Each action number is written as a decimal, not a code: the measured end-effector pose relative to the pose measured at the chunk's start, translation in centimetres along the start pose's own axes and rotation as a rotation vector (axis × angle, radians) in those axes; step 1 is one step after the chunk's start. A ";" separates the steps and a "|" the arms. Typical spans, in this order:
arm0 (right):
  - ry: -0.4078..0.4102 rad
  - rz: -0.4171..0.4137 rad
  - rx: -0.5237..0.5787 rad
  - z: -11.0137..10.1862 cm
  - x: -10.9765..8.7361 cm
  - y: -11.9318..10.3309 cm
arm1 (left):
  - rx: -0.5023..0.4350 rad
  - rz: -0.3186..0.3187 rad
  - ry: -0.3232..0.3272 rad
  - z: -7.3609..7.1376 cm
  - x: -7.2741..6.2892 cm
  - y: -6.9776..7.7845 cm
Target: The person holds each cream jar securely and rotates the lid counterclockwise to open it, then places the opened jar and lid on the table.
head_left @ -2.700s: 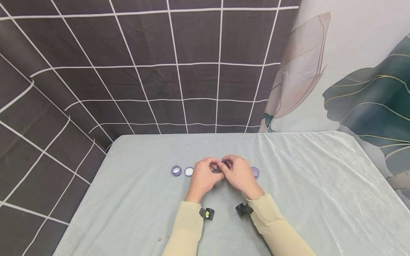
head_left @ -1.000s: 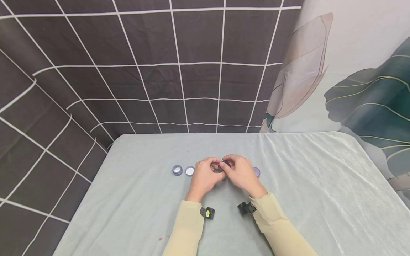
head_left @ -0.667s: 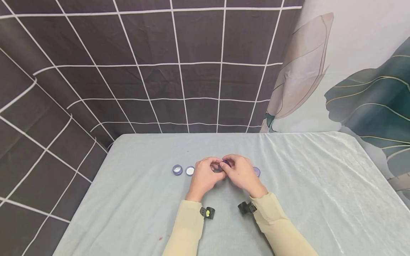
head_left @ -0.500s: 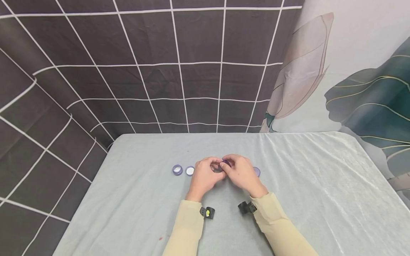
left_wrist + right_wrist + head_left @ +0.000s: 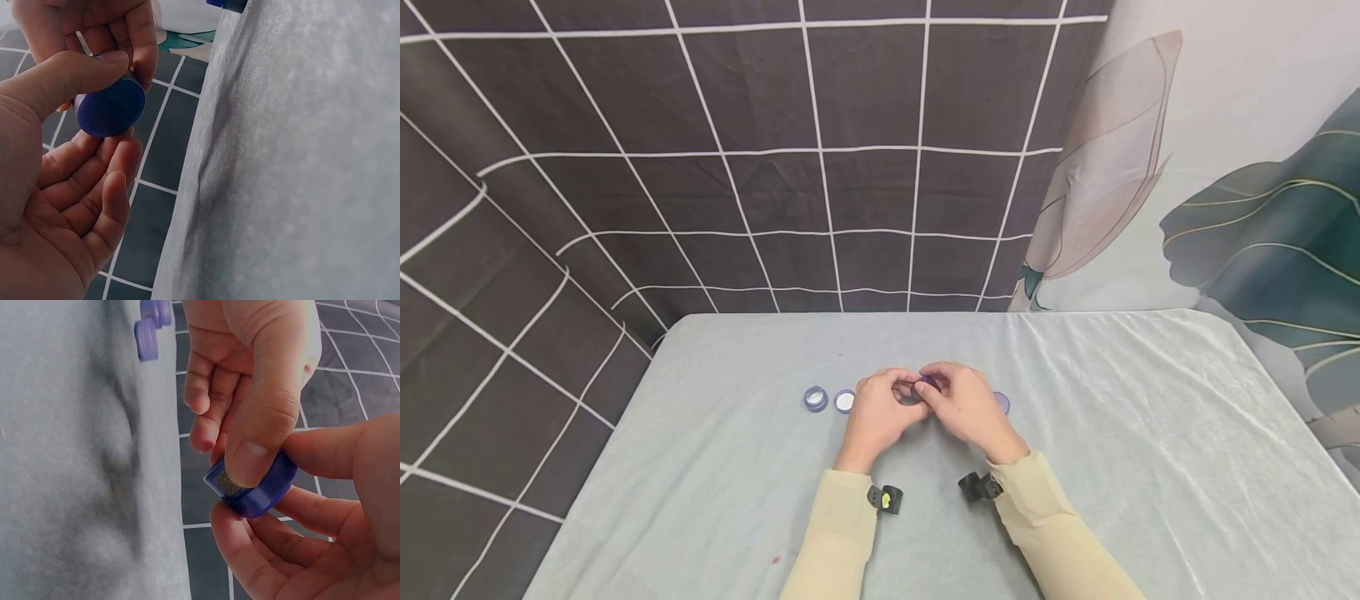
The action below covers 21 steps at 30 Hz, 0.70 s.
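Both hands meet over the table around one small round purple jar. My left hand pinches the jar, its thumb laid across the top edge and its fingers below. From the other side my right hand grips the jar between thumb and fingers. The left wrist view shows the flat round face of the jar, tilted. Gold-speckled grains show behind a clear part beside the left thumb in the right wrist view. In the head view, fingers hide most of the jar.
On the light grey cloth-covered table stand a purple round jar and a purple-rimmed disc with a white face, left of the hands. A purple lid lies right, partly hidden by the right hand. A dark checked curtain hangs behind.
Both hands keep almost the same place and grip on the jar. The right wrist shifts very slightly outward, and the head view moves a little.
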State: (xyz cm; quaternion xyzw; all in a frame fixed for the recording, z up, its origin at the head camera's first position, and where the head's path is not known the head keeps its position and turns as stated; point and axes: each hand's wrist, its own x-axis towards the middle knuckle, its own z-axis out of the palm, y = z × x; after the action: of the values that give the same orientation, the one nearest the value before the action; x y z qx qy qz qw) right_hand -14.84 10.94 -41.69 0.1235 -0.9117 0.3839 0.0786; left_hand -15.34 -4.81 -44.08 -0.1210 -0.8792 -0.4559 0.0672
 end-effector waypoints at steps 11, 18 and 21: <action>-0.009 -0.007 -0.007 0.0 0.0 0.2 | -0.011 0.003 -0.003 0.0 0.0 0.1; -0.019 -0.010 -0.003 -0.2 0.1 0.2 | -0.012 0.011 -0.002 -0.1 0.0 0.1; -0.028 -0.013 0.007 -0.3 0.1 0.1 | -0.013 0.010 -0.003 -0.1 0.0 0.0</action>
State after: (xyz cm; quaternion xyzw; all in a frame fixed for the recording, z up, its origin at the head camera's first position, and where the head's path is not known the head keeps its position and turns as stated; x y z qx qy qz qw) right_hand -14.94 11.22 -41.55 0.1351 -0.9105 0.3849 0.0678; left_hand -15.36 -4.87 -44.08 -0.1267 -0.8756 -0.4612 0.0673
